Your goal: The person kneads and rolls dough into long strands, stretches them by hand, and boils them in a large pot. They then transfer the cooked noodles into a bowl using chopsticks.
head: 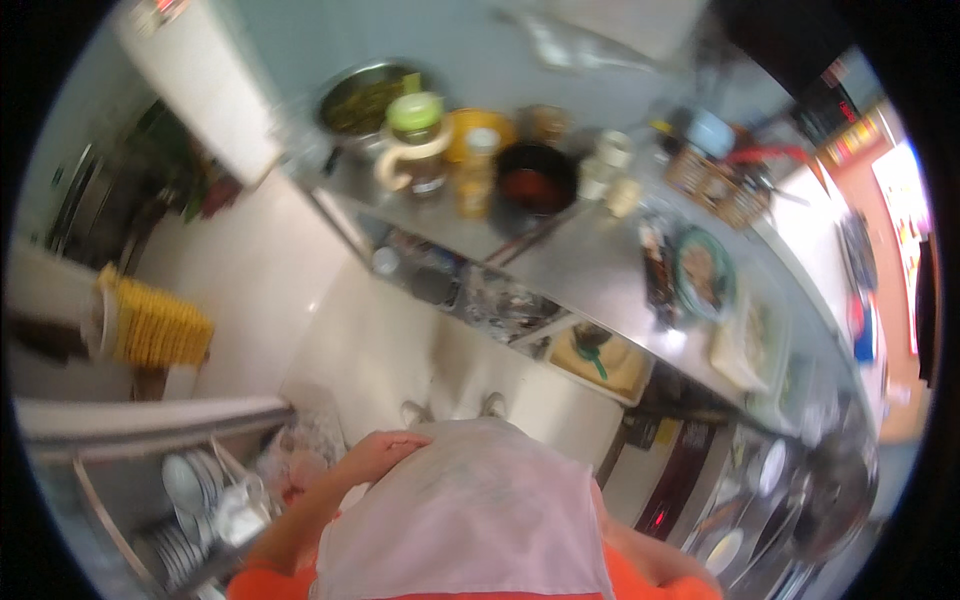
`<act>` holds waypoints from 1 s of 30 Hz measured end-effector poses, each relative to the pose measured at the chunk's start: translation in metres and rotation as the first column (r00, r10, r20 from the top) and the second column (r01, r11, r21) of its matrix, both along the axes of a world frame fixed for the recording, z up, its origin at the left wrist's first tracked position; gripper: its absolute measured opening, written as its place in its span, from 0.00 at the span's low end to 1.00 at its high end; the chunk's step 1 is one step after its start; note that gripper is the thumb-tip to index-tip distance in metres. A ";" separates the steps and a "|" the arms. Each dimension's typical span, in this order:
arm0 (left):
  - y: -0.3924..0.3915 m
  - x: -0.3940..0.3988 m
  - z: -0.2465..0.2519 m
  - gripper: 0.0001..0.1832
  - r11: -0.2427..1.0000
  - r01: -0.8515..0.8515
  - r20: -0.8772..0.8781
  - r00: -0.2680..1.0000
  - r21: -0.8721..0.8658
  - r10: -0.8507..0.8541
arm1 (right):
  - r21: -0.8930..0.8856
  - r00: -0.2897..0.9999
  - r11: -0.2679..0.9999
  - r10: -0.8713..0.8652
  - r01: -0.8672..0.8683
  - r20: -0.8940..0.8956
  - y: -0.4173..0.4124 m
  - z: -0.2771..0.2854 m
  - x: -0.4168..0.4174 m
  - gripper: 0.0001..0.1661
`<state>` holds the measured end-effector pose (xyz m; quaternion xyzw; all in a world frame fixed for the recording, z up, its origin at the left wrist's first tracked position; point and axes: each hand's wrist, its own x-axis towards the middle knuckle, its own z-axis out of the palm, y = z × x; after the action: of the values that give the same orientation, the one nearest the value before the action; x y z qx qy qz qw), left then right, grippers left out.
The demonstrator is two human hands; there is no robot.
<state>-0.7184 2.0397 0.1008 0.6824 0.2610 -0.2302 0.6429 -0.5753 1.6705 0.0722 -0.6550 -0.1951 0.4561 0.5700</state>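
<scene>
My left hand (390,452) rests against the left side of the pale apron (480,510), its fingers loosely together; whether it grips anything is not clear. My right hand is hidden behind the apron's right side, where only the forearm shows. Before me runs a stainless steel counter (592,277). On it stand a jug with a green lid (415,112), a jar with a white lid (475,176), a dark pot with reddish contents (534,184) and a steel bowl of greens (364,101). Further right lies a green oval dish of food (703,271).
Under the counter sits a tub of pale grains (607,360) with a green scoop. A wicker basket (716,187) stands at the back right, a lidded pan (832,495) at the lower right. Stacked bowls (191,480) fill a shelf at the lower left; a yellow basket (161,322) is above them.
</scene>
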 end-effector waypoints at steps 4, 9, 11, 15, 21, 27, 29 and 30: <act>-0.007 0.007 0.004 0.16 0.998 0.032 -0.017 0.999 -0.052 -0.033 | -0.326 0.998 0.943 -0.062 0.068 0.028 0.008 0.033 -0.011 0.18; -0.013 0.039 0.013 0.16 0.970 0.199 -0.109 0.971 -0.138 -0.214 | -0.424 0.903 0.859 -0.390 0.286 -0.181 -0.003 0.035 -0.064 0.18; -0.011 0.045 0.015 0.16 0.937 0.318 -0.138 0.931 -0.145 -0.338 | -0.442 0.870 0.811 -0.477 0.382 -0.124 -0.003 0.040 -0.095 0.17; -0.025 0.059 0.023 0.16 0.830 0.535 -0.130 0.822 -0.161 -0.555 | -0.398 0.767 0.729 -0.635 0.556 -0.091 -0.003 0.035 -0.164 0.17; -0.078 0.077 0.025 0.19 0.571 0.780 -0.181 0.542 -0.258 -0.821 | -0.352 0.409 0.405 -0.910 0.843 -0.067 -0.004 0.027 -0.274 0.20; -0.181 0.092 0.033 0.22 0.396 0.861 -0.057 0.400 -0.319 -0.915 | -0.350 0.140 0.151 -0.988 0.924 -0.057 -0.043 -0.035 -0.350 0.11; -0.216 0.095 0.019 0.22 0.337 0.868 -0.042 0.346 -0.364 -0.937 | -0.285 -0.009 0.039 -0.987 0.958 -0.163 -0.066 -0.010 -0.345 0.10; -0.235 0.094 0.012 0.22 0.310 0.866 -0.038 0.321 -0.393 -0.946 | -0.250 -0.096 -0.031 -0.963 0.968 -0.251 -0.078 0.009 -0.344 0.10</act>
<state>-0.6240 1.8049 0.1129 0.5647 -0.1292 -0.6783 0.4521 -0.9190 1.5924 0.0812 -0.4947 0.4388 0.0143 0.7500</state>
